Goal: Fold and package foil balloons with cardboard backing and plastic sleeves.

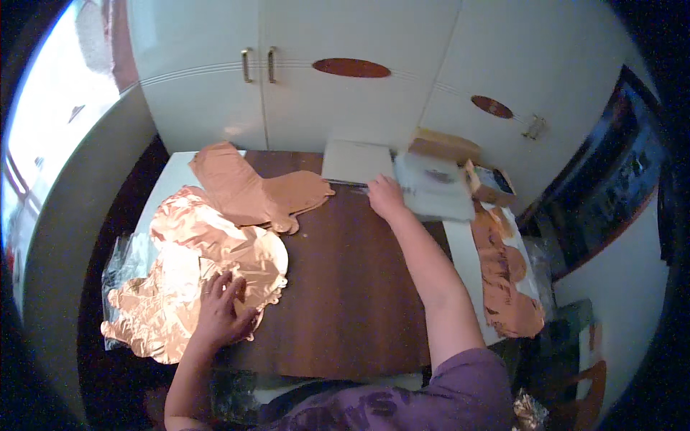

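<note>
My left hand (pixel 224 316) lies with fingers spread on a pile of shiny copper-coloured foil sheets (pixel 176 262), which look like flat, uninflated foil balloons. Beyond them are matte copper-coloured flat shapes (pixel 248 190), apparently of the same kind. My right hand (pixel 386 197) reaches to the far side of the table, its fingers bent together between a pale flat box (pixel 358 161) and a blurred, whitish translucent packet (pixel 433 188). Whatever its fingertips hold is too small and blurred to make out.
The dark brown tabletop (pixel 345 287) has white side sections. More copper-coloured pieces (pixel 503 276) lie along its right edge, below a small open box (pixel 491 183). A cardboard piece (pixel 445 146) sits at the back against white cabinet doors (pixel 345 100). Clear plastic (pixel 126 258) sticks out at left.
</note>
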`<state>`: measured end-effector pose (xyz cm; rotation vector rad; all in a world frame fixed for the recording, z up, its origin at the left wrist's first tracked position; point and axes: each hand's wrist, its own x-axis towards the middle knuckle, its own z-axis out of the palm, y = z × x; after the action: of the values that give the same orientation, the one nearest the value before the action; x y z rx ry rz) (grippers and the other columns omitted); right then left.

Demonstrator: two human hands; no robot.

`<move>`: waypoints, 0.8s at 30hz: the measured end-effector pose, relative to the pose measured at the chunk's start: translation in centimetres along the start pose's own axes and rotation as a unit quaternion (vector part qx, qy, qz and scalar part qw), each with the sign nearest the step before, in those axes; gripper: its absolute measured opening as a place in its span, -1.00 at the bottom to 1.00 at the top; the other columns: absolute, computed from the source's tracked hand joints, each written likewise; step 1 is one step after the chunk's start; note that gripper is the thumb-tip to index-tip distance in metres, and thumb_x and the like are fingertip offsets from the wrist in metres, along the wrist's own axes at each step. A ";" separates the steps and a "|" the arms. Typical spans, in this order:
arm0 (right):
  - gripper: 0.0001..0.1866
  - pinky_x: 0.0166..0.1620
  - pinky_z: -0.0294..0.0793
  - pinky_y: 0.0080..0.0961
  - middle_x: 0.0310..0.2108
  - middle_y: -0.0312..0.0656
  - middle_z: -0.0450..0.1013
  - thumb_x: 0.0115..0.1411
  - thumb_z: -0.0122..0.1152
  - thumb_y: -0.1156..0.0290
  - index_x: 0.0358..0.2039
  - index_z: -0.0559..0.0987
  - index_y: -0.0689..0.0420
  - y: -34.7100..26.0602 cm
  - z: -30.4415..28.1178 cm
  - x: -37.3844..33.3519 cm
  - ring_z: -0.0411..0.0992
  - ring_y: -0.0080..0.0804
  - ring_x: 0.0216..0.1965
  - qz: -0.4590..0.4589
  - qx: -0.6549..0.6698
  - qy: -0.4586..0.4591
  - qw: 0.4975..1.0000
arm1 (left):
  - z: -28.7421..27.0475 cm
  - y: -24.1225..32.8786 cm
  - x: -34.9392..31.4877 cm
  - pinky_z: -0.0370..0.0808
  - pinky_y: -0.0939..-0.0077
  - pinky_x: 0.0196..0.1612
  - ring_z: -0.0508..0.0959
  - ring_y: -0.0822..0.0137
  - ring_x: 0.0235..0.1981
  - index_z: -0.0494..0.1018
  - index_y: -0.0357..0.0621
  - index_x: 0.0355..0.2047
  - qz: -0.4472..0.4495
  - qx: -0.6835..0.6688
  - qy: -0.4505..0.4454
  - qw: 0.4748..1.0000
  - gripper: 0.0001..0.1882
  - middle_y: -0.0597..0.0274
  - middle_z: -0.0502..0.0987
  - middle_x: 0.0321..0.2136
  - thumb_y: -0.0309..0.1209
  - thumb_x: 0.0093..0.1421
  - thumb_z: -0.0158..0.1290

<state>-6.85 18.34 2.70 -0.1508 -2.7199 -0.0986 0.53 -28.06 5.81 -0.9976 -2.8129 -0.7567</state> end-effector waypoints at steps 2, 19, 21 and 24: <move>-0.83 -0.07 0.36 -0.13 -0.24 -0.01 0.41 0.03 -0.03 0.44 -0.39 0.52 0.15 -1.5 -1.1 0.1 0.37 -0.05 -0.10 0.006 0.007 -0.020 1.000 | -0.5 -0.4 -0.8 0.12 -0.01 0.15 0.18 -0.17 0.11 0.33 -0.17 0.00 0.000 -0.011 0.041 0.999 -0.37 -0.14 0.26 0.05 -0.15 -0.08 0.14; -0.90 -0.20 0.40 -0.21 -0.44 -0.12 0.40 -0.01 0.06 0.37 -0.56 0.51 0.07 0.3 1.0 0.1 0.41 -0.13 -0.29 -0.065 0.028 0.061 0.996 | 0.3 2.3 1.2 0.17 0.00 0.13 0.18 -0.14 0.13 0.38 -0.16 -0.10 0.100 -0.044 0.059 0.992 -0.54 -0.02 0.26 0.06 -0.49 -0.09 0.14; -0.91 -0.20 0.40 -0.22 -0.45 -0.13 0.39 0.00 0.07 0.37 -0.56 0.50 0.07 0.8 0.2 -0.1 0.41 -0.14 -0.30 -0.068 0.018 0.045 0.996 | -0.5 4.4 1.5 0.17 0.01 0.14 0.15 -0.11 0.17 0.37 -0.16 -0.10 0.069 -0.092 0.031 0.993 -0.58 -0.01 0.25 0.07 -0.56 -0.05 0.06; -0.90 -0.28 0.38 -0.21 -0.47 -0.15 0.37 0.00 0.09 0.36 -0.58 0.48 0.07 -0.7 -1.8 -1.3 0.41 -0.16 -0.34 -0.056 0.010 0.075 0.996 | -0.7 4.2 1.1 0.23 0.06 0.12 0.18 -0.10 0.16 0.38 -0.17 -0.11 0.107 -0.115 0.026 0.987 -0.61 0.00 0.26 0.06 -0.56 -0.03 0.02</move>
<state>-5.00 17.33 3.81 0.0152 -2.5771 -0.1111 2.10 -24.97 8.45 -1.2662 -2.5613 -1.0776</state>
